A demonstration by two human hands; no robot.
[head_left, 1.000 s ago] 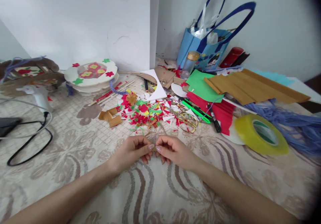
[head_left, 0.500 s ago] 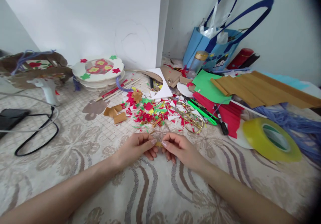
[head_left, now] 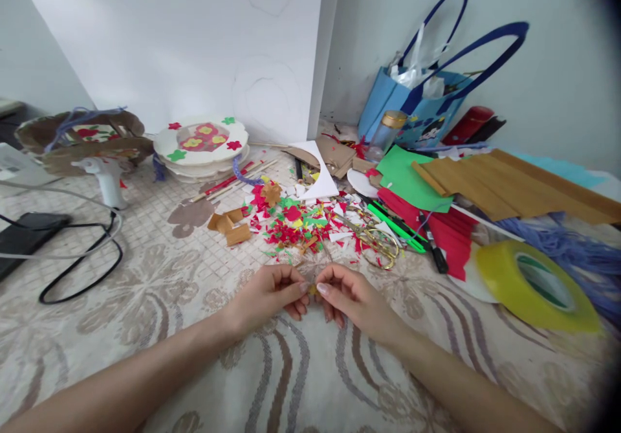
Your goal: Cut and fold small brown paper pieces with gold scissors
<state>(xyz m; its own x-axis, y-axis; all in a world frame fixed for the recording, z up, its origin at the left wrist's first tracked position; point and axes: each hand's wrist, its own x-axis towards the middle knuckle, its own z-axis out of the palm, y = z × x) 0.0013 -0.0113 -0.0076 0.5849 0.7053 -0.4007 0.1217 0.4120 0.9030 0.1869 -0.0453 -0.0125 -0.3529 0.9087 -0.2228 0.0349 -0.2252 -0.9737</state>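
Note:
Close together over the patterned tablecloth, my two hands pinch a tiny yellow-brown piece of paper [head_left: 313,288] between thumbs and fingers. My left hand [head_left: 279,290] holds its left side, and my right hand [head_left: 347,294] grips the right side; most of the piece is hidden by the fingertips. Just beyond my hands lies a heap of red, green, yellow and white paper scraps [head_left: 294,214]. Gold-handled scissors [head_left: 381,248] rest at the heap's right edge. Folded brown paper strips [head_left: 230,227] and a brown paper flower [head_left: 272,193] are at its left.
At left are a white glue gun [head_left: 107,180], a black box with cables [head_left: 32,232] and a decorated white paper plate stack [head_left: 201,143]. On the right lie yellow tape [head_left: 499,284], a black marker [head_left: 436,252], green paper [head_left: 410,177] and brown crepe paper [head_left: 514,180]. A blue bag [head_left: 383,99] stands behind.
The view has shifted slightly, so everything appears a little further right and lower. Both hands keep their pinch on the small paper, with the fingertips slightly closer together and less of it showing.

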